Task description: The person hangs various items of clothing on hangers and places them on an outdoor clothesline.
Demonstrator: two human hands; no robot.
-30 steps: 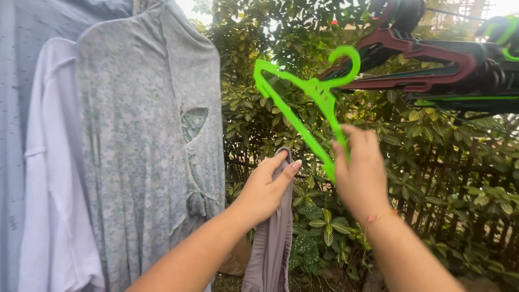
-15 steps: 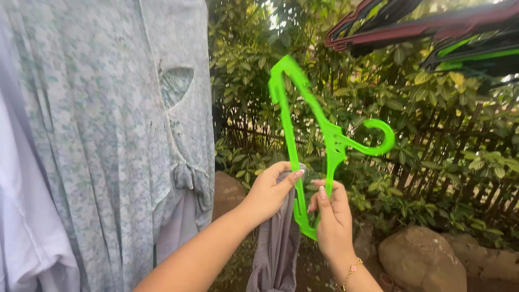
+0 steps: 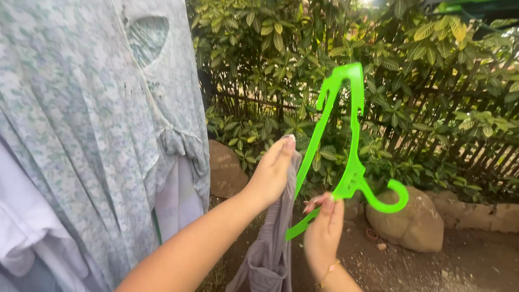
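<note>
My left hand (image 3: 272, 172) grips the top of a grey garment (image 3: 270, 249) that hangs down from it at the lower middle. My right hand (image 3: 323, 231) holds a bright green plastic hanger (image 3: 339, 146) by its lower arm, just right of the garment. The hanger is turned on its side, with its hook curling to the lower right and one shoulder pointing up. The hanger's lower end sits close beside the garment's top edge; I cannot tell if they touch.
A pale floral dress (image 3: 92, 124) and white clothes (image 3: 24, 227) hang at the left. A leafy hedge (image 3: 281, 65) with a dark fence (image 3: 476, 151) runs behind. Large stones (image 3: 413, 224) lie on bare dirt ground (image 3: 465, 270) at the lower right.
The hanger has been brought down from the rack and turned, so its hook now points lower right. My right hand has slid lower on it. The view has tilted down.
</note>
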